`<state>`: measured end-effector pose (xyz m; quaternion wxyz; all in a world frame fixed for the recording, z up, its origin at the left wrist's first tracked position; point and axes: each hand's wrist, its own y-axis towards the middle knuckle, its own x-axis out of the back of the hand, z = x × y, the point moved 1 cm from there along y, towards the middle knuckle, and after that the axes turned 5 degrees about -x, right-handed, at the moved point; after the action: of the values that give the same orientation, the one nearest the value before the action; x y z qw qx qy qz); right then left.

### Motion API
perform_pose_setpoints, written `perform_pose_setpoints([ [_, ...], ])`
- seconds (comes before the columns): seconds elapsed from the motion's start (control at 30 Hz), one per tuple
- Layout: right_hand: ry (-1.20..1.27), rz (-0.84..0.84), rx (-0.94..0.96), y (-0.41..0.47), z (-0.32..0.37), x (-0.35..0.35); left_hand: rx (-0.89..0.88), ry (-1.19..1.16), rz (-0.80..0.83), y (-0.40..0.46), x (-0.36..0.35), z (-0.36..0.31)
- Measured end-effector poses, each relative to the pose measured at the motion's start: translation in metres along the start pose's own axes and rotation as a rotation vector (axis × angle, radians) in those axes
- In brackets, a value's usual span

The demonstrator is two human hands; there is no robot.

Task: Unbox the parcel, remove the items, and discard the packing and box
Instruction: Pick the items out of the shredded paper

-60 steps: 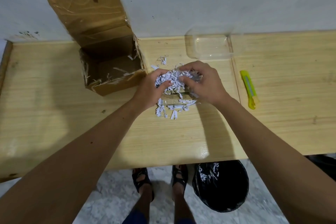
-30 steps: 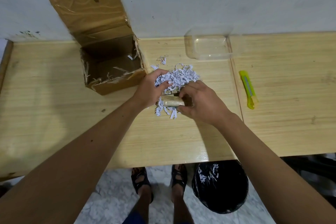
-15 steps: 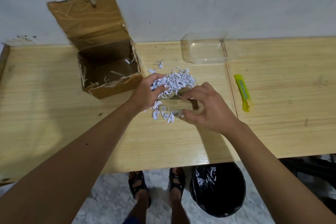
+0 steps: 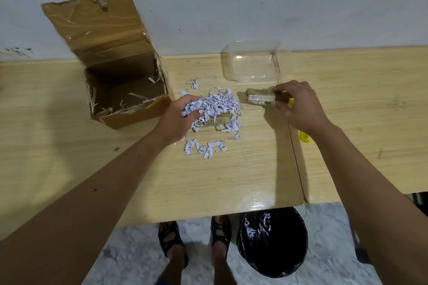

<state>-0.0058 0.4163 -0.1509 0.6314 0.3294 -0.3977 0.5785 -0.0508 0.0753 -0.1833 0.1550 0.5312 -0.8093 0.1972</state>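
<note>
An open cardboard box stands at the back left of the wooden table, its flap leaning on the wall. A pile of shredded white paper lies beside it, half covering a small tan packet. My left hand rests on the left of the pile with its fingers curled into the shreds. My right hand grips a second small tan packet by its right end, just in front of a clear plastic tray.
A yellow utility knife lies mostly hidden under my right wrist. A black-lined bin with some shreds in it stands on the floor below the table's front edge, beside my sandalled feet. A seam splits the table at right.
My right hand has pulled one tan packet out of the shredded paper and carried it right and back, toward the clear tray. My left hand stays on the pile.
</note>
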Motion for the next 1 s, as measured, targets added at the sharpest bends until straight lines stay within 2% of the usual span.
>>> perform_pose_setpoints([
  [0.1, -0.004, 0.039, -0.026, 0.010, -0.006, -0.007, 0.027, -0.010, 0.006, -0.001, 0.000, 0.000],
  [0.5, 0.021, -0.012, -0.005, 0.012, -0.002, -0.005, 0.049, -0.032, 0.015, 0.000, 0.000, -0.005],
  [0.67, 0.146, -0.142, 0.150, -0.001, 0.030, -0.007, 0.061, -0.044, 0.007, 0.000, 0.001, -0.006],
  [0.8, 0.203, 0.010, 0.296, -0.011, 0.068, -0.027, 0.049, -0.040, 0.003, -0.001, 0.001, -0.005],
  [1.0, 0.156, 0.168, 0.279, -0.014, 0.091, -0.049, 0.049, -0.029, -0.001, 0.001, 0.001, -0.004],
])
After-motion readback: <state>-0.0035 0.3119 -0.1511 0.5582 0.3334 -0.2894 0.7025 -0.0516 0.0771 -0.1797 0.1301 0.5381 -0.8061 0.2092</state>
